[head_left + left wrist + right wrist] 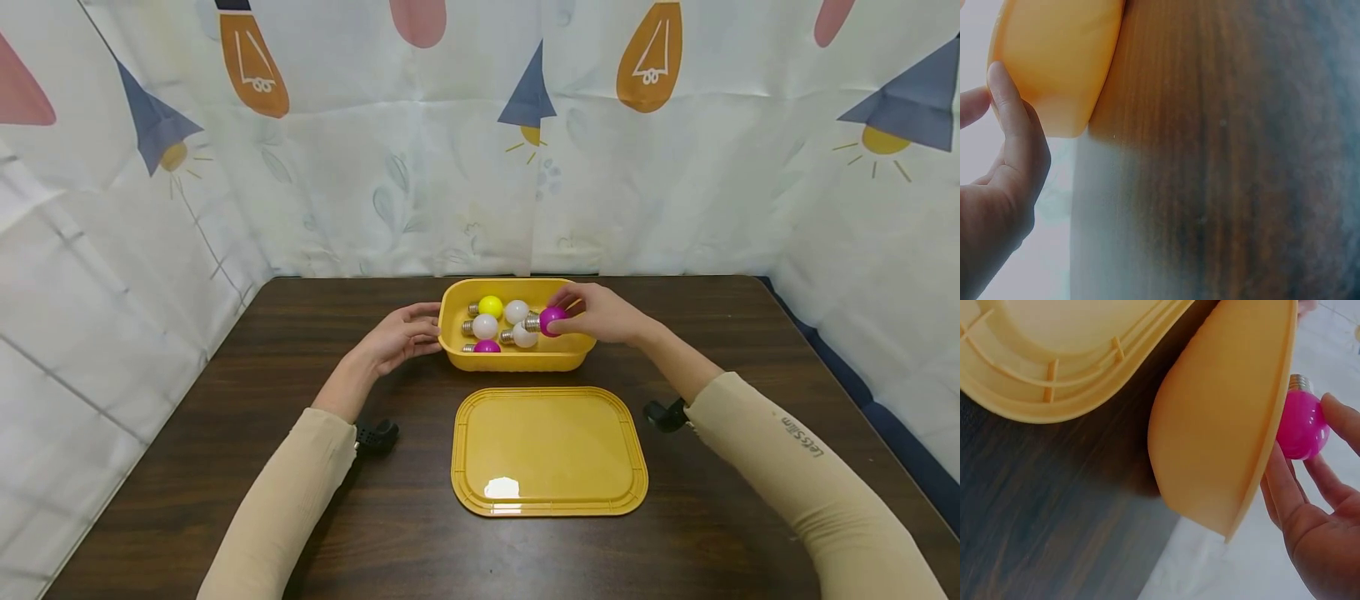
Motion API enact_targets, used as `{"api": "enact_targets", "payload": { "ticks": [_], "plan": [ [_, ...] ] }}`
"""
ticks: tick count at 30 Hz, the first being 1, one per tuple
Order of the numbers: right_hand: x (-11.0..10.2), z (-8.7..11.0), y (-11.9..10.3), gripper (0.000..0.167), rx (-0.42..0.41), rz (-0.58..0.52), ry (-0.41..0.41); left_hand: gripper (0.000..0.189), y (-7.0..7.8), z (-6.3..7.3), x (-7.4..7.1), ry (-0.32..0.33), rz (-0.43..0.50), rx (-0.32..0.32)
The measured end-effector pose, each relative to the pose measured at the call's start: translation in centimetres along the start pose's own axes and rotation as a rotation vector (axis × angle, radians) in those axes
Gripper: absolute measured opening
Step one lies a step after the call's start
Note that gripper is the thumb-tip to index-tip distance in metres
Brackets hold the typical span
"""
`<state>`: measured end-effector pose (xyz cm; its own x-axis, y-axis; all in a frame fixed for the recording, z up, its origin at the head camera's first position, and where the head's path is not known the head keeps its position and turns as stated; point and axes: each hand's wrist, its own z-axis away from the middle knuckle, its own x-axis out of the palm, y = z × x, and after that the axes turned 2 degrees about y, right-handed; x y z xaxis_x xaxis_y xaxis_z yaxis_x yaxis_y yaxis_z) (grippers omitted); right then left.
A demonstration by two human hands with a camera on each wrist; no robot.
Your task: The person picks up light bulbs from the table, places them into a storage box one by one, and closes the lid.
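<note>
A magenta light bulb [552, 321] is pinched between the fingers and thumb of my right hand [602, 315], at the right end of the yellow bin [517, 362]. Its silver screw base points left in the head view. The right wrist view shows the same bulb [1302, 428] level with the bin's rim. My left hand [401, 337] rests its fairly straight fingers against the bin's left end. Inside the bin lie a yellow bulb [491, 307], several white bulbs [485, 326] and another magenta bulb [487, 346], partly hidden by the front wall.
In front of the bin, a yellow lid [550, 450] lies flat on the dark wooden table [375, 517]. A white patterned curtain [465, 167] hangs behind the table's far edge.
</note>
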<state>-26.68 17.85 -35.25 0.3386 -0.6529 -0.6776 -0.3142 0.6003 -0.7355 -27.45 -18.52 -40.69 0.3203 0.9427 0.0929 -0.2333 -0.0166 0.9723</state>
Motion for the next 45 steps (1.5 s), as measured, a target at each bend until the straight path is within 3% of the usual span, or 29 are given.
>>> {"api": "enact_targets", "payload": {
  "ticks": [16, 27, 45],
  "plan": [
    [1.4, -0.4, 0.7, 0.046, 0.026, -0.009, -0.040, 0.058, 0.0, 0.0, 0.1, 0.001, -0.005, 0.007],
    [2.1, -0.8, 0.8, 0.035, 0.040, 0.014, -0.050, 0.059, 0.1, 0.0, 0.1, 0.002, -0.005, 0.001],
    [2.9, -1.7, 0.8, 0.036, 0.019, 0.069, -0.063, 0.059, 0.0, -0.1, 0.0, 0.006, 0.000, -0.005]
  ]
}}
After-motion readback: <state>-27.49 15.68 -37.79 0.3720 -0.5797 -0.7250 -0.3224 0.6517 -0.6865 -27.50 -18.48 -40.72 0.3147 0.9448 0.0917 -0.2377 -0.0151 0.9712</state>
